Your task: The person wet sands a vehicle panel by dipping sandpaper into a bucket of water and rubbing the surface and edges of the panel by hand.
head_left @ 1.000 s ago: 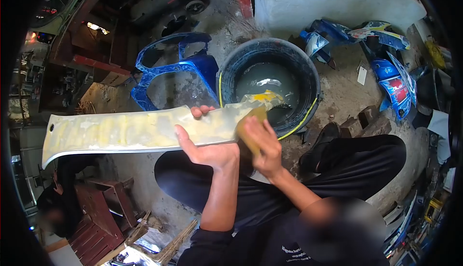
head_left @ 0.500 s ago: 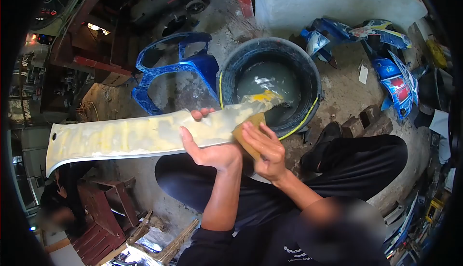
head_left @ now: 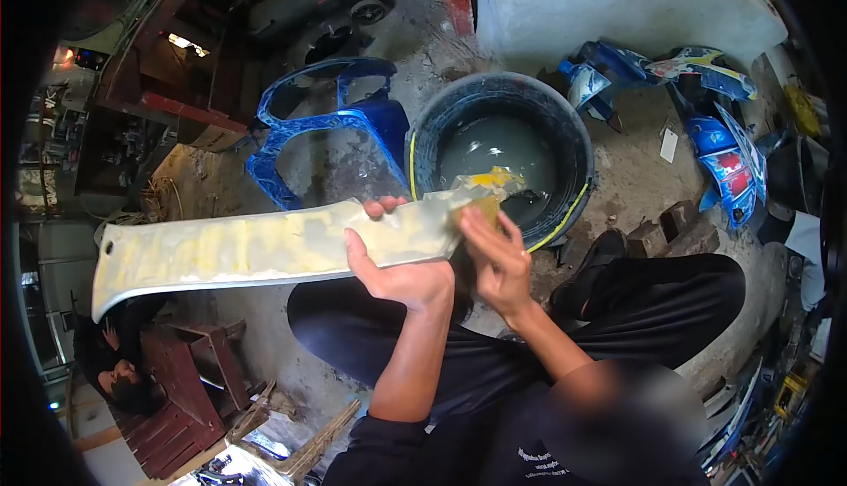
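Note:
A long panel [head_left: 229, 243], patchy cream, yellow and grey, lies across my lap area with its right end over the bucket. My left hand [head_left: 401, 283] grips it near the middle, thumb on the near side and fingertips over the far edge. Against the panel's right part, my right hand [head_left: 498, 265] presses a yellowish-brown piece of sandpaper [head_left: 481, 211], mostly covered by the fingers. The black bucket [head_left: 578, 138] with a yellow handle holds murky grey water just beyond. At the panel's right tip the surface is ragged, with a bright yellow patch.
A blue plastic frame [head_left: 379, 138] lies left of the bucket. Several blue motorcycle fairing pieces [head_left: 723, 151] rest on the right by a pale wall panel [head_left: 618, 1]. Wooden blocks [head_left: 679, 230] sit near my foot. Another person [head_left: 128, 362] is at lower left, beside a reddish wooden stool [head_left: 176, 415].
My right hand has slid up and outward along the panel's right part with the sandpaper. My left hand keeps its hold; the whole view has shifted slightly.

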A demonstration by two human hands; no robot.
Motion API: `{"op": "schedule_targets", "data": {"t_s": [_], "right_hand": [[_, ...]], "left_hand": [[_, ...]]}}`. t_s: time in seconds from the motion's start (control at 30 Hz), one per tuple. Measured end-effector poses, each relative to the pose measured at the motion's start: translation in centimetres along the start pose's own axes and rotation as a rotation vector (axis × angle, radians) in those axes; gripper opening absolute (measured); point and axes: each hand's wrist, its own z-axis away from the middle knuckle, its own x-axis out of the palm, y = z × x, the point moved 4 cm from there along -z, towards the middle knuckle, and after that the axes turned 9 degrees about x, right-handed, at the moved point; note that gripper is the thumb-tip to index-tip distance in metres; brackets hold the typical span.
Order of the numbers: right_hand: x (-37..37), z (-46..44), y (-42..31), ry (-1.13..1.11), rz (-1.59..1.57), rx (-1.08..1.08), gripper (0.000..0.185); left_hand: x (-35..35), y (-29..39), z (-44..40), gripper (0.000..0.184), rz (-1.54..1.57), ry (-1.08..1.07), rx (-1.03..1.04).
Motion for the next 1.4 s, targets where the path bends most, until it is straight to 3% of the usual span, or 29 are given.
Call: {"op": "schedule_targets", "data": {"t_s": [0.1,0.27,0.4,0.47,0.57,0.67,0.8,0.87,0.97,1.1,1.17,1.2,1.3,1.4], "right_hand": [[-0.9,1.5,-2.9,-0.175,-0.258,-0.122,0.064],[0.0,0.2,1.4,-0.05,-0.04,0.035,0.063],[-1.0,1.7,-3.0,-0.128,-0.194,-0.133,0.063],[0.0,1.7,-0.4,-0.057,-0.107,-0.165,0.062],[1.0,1.1,2.9,-0.001,-0.01,0.087,0.062],[0.3,2.4,0.2,-0.027,-0.113,-0.074,0.061],[0.8,1.9,0.5,0.068,-0.064,-0.065,0.057],[0.3,0.8,1.7,0.107,-0.127,0.135,0.045],[-0.9,0.4,1.4,0.086,-0.127,0.08,0.041],[-0.7,0.6,0.8,0.075,-0.138,0.061,0.036],[-0.6,0.6,0.9,0.104,-0.192,0.125,0.034],[-0.5,0.6,0.9,0.106,-0.195,0.126,0.034],[-0.8,0.8,0.9,0.105,-0.209,0.115,0.033],[-0.7,1.3,0.6,0.034,-0.245,0.063,0.033]], "left_hand": [[0.4,0.6,0.3,0.047,0.041,-0.064,-0.073],[-0.1,0.0,0.2,0.049,-0.006,0.025,-0.008],[-0.1,0.5,0.5,0.049,0.021,-0.024,-0.031],[0.1,0.2,0.4,0.049,0.065,-0.038,-0.063],[-0.2,0.1,0.2,0.05,0.012,0.023,0.004],[-0.2,0.3,0.6,0.051,-0.023,-0.004,0.025],[0.3,0.2,0.4,0.075,0.001,-0.112,-0.015],[0.4,0.5,0.1,0.085,0.054,-0.17,-0.013],[1.1,0.7,0.6,0.105,-0.029,-0.226,-0.054],[1.2,0.8,0.3,0.101,0.089,-0.323,-0.072],[0.2,-0.1,-0.3,0.081,0.212,-0.396,-0.248],[-0.8,-0.6,-0.7,0.081,0.21,-0.399,-0.248],[-1.9,-1.2,-1.3,0.052,0.287,-0.486,-0.178],[-1.5,-1.7,-3.0,0.047,0.536,-0.676,-0.299]]}}
